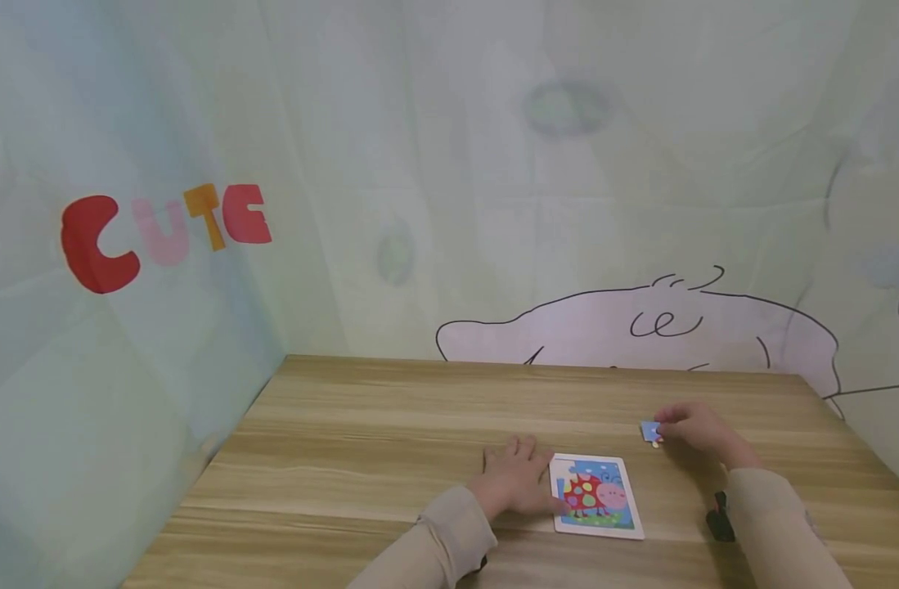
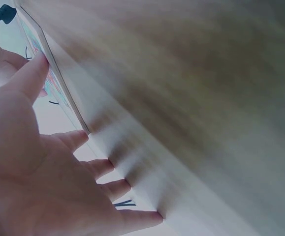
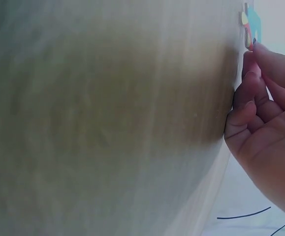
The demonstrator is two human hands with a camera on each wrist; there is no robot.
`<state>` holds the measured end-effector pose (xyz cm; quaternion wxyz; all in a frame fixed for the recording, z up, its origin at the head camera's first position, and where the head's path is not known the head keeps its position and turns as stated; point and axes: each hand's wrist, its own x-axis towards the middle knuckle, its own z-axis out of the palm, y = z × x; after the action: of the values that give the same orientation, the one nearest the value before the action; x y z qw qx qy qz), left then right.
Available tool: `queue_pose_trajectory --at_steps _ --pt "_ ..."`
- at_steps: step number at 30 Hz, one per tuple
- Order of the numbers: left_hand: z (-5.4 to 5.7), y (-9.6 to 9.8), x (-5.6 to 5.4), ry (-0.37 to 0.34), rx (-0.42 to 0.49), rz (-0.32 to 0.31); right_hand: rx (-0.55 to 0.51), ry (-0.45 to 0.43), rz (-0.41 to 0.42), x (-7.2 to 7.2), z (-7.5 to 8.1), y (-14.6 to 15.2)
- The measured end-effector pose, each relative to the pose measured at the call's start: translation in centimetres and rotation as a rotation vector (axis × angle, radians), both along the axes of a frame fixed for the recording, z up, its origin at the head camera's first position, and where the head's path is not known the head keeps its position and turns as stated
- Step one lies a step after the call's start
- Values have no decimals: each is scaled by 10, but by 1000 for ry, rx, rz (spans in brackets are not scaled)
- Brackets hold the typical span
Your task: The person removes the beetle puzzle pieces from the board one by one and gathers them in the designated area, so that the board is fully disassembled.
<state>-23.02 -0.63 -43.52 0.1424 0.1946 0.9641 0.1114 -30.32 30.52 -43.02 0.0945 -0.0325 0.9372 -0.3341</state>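
A ladybug jigsaw puzzle [image 1: 611,515] in a white-edged square tray lies flat on the wooden table, a pale patch showing at its upper left. My left hand [image 1: 514,478] rests along its left side, fingers spread on the table, the thumb over the tray's edge. In the left wrist view, the hand's thumb and index finger touch that tray's side [image 2: 66,93]. Further back and to the right, my right hand [image 1: 698,429] pinches a small blue puzzle piece [image 1: 649,431] between thumb and index finger. Its other fingers are curled against the table in the right wrist view.
Wood-grain table [image 1: 331,466] stretches out around both hands. A printed cloth [image 1: 420,164] hangs behind it and on the left, with the letters CUTE. A black strap [image 1: 720,519] shows beside the right sleeve.
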Motion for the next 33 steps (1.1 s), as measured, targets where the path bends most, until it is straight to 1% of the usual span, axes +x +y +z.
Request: queue_pose_trajectory --at_steps 4,12,19,22,28,33 --pt "-1 0 0 3 0 -1 19 7 6 -1 -1 -1" --pt "2 0 2 8 -5 -7 41 -3 14 -1 -1 -2" --pt "3 0 2 7 -1 -5 37 -18 3 -2 -3 0" --pt "2 0 3 8 11 -5 22 -3 12 0 -2 0" --pt "0 -1 1 1 26 2 18 37 58 4 4 -4" --pt "3 -1 2 -10 28 1 37 58 91 5 12 -13"
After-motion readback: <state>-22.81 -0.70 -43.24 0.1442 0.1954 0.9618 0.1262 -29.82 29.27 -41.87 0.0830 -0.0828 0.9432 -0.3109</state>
